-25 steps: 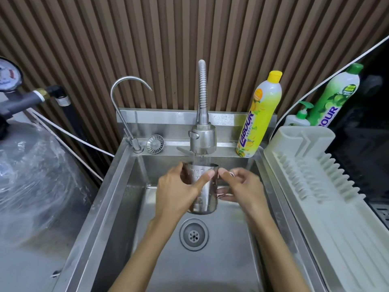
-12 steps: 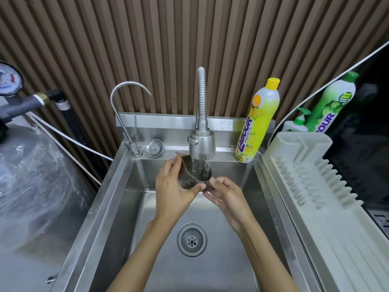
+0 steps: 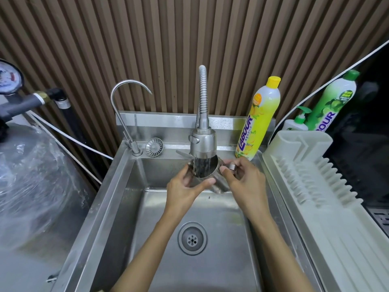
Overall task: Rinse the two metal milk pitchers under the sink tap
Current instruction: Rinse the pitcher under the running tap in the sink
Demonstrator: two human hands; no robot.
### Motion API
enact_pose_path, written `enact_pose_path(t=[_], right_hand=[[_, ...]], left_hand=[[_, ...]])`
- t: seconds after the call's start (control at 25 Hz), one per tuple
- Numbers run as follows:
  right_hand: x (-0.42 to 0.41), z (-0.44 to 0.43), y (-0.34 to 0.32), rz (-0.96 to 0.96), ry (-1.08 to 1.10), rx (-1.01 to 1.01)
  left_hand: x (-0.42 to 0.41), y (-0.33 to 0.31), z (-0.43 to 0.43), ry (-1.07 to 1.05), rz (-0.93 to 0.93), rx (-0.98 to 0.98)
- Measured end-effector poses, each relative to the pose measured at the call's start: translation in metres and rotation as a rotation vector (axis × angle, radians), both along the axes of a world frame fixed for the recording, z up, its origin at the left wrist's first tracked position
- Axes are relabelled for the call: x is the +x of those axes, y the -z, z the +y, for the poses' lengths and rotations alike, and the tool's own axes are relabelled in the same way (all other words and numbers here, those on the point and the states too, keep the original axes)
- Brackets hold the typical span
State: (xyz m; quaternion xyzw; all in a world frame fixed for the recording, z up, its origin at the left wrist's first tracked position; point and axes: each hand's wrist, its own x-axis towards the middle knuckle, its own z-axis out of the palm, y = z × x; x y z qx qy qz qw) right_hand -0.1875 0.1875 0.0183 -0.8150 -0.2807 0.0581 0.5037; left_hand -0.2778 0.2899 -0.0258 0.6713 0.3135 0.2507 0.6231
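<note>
A small metal milk pitcher [image 3: 205, 168] is tilted with its mouth toward me, right under the spray head of the sink tap [image 3: 203, 142]. Water runs from the tap into it. My left hand [image 3: 185, 188] cups its left side and bottom, thumb across the lower rim. My right hand [image 3: 245, 182] grips its handle on the right side. Both hands hover over the back of the steel sink [image 3: 117, 197]. Only one pitcher is in view.
A thin gooseneck tap [image 3: 126, 114] and a loose strainer [image 3: 154, 147] sit at the sink's back left. A yellow soap bottle [image 3: 260, 119] stands back right, a grey drying rack [image 3: 315, 186] on the right with a green bottle [image 3: 332, 104] behind. The drain [image 3: 192, 239] lies below the hands.
The pitcher went from upright to tipped with its mouth facing me under the stream. My right hand shifted from its base up to the handle on the right.
</note>
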Motion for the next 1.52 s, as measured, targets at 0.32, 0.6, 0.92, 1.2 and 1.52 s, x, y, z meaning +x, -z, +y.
enact_pose_path(t=[0.32, 0.6, 0.92, 1.2, 1.52], right_hand=[[-0.016, 0.011, 0.042, 0.809, -0.228, 0.371], [-0.004, -0.011, 0.012, 0.224, 0.058, -0.023], [-0.002, 0.0, 0.026, 0.435, -0.116, 0.297], [-0.011, 0.012, 0.029, 0.644, -0.179, 0.162], [-0.011, 0.052, 0.011, -0.478, -0.426, -0.537]], left_hand=[[-0.017, -0.033, 0.003, -0.188, 0.347, 0.542], [-0.017, -0.021, -0.003, -0.028, 0.242, 0.184], [-0.001, -0.012, 0.003, -0.054, -0.116, 0.187], [-0.03, -0.017, 0.007, -0.152, 0.243, 0.393], [-0.007, 0.021, 0.069, 0.116, 0.405, -0.091]])
